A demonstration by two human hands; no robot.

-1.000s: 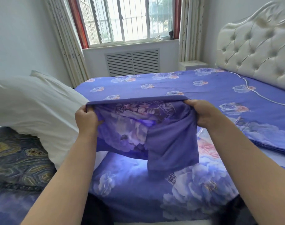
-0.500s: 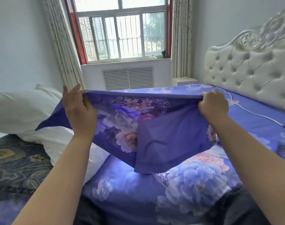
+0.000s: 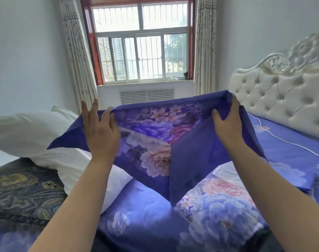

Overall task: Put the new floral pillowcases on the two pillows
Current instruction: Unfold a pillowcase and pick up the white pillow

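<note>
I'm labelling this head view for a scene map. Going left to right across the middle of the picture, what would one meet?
White pillow → left hand → floral pillowcase → right hand → white cable on the bed sheet → tufted headboard.

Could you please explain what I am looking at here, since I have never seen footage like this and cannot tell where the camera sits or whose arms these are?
There is no machine here. The one camera is worn on a person's head and looks forward and down, so the two bare arms reaching in are the wearer's own. The left hand and right hand hold up a purple floral pillowcase by its top edge, spread between them. Below lies a bed covered in matching blue floral bedding. A bare white pillow rests at the left, partly on a dark patterned fabric. A white tufted headboard stands at the right, and a window is straight ahead.
</note>
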